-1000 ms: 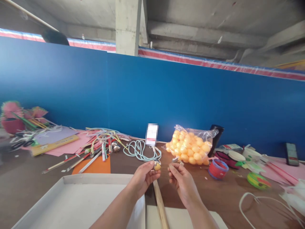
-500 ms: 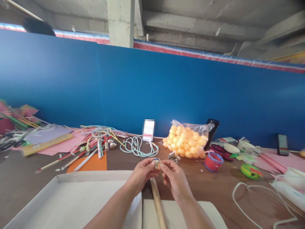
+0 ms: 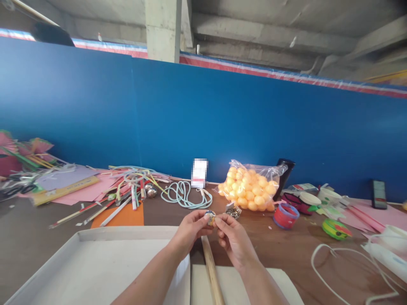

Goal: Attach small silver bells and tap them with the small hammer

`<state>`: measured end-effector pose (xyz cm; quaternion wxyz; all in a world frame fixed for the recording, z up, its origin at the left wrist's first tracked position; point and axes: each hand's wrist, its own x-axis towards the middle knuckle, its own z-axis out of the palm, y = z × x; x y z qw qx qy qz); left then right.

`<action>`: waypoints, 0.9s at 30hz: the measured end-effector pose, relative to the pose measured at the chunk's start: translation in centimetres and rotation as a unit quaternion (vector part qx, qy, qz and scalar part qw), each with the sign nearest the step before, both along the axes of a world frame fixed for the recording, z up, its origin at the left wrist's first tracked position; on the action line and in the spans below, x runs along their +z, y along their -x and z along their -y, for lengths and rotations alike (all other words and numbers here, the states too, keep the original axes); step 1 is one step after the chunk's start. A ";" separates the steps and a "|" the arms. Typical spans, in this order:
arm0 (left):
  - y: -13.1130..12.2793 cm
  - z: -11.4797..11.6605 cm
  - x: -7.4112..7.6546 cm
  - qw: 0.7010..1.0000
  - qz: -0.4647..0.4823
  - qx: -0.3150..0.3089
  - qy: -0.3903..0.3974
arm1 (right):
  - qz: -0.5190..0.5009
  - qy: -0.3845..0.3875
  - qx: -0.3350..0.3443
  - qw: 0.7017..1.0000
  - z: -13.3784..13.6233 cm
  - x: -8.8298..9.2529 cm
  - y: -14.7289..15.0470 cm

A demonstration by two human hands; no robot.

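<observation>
My left hand point(image 3: 190, 231) and my right hand point(image 3: 233, 237) meet above the brown table, both pinching a small round orange ball with a blue and gold band point(image 3: 210, 217). The fingers of both hands are closed on it. Right below the hands lies a wooden stick point(image 3: 210, 271), between two white trays point(image 3: 95, 264). A small heap of shiny metal bits point(image 3: 233, 211) sits just beyond my right hand. Behind it stands a clear bag of orange balls point(image 3: 251, 188).
A blue partition wall point(image 3: 203, 123) backs the table. Coloured sticks, tubes and pink paper point(image 3: 127, 192) lie at the left, a pale blue cord point(image 3: 182, 195) in the middle. At the right are a red and blue roll point(image 3: 285, 215), a black cup point(image 3: 284, 171), a phone point(image 3: 379, 194) and white cord point(image 3: 343, 264).
A second ago my hands were apart, the left one holding the small ball. They have come together and both now pinch it. The view has shifted slightly.
</observation>
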<state>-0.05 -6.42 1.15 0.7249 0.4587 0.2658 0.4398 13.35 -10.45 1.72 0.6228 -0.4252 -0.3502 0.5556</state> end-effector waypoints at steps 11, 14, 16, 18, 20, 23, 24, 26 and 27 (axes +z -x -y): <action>0.0 -0.1 -0.2 1.000 -0.006 0.001 -0.008 | -0.016 -0.002 0.015 1.000 0.1 -0.1 -0.1; 0.0 -0.1 -0.3 1.000 -0.008 -0.002 -0.010 | -0.024 0.000 0.020 1.000 0.1 0.0 -0.2; 0.0 -0.1 -0.4 1.000 -0.008 -0.004 -0.013 | -0.027 0.002 0.023 0.999 0.1 0.1 -0.2; 0.0 -0.1 -0.4 1.000 -0.008 -0.004 -0.015 | -0.028 0.003 0.027 0.999 0.1 0.1 -0.2; 0.0 -0.1 -0.4 1.000 -0.010 -0.003 -0.015 | -0.029 0.003 0.029 0.999 0.2 0.2 -0.1; -0.1 -0.1 -0.4 1.000 -0.011 -0.005 -0.017 | -0.034 0.000 0.027 0.999 0.2 0.1 -0.1; -0.1 -0.1 -0.4 1.000 -0.011 -0.006 -0.017 | -0.037 -0.002 0.027 0.999 0.2 0.1 0.0; -0.1 -0.1 -0.4 1.000 -0.010 -0.004 -0.015 | -0.041 -0.006 0.029 0.999 0.1 0.0 0.0; -0.1 -0.1 -0.3 1.000 -0.009 -0.004 -0.014 | -0.043 -0.007 0.031 0.999 0.1 0.0 -0.1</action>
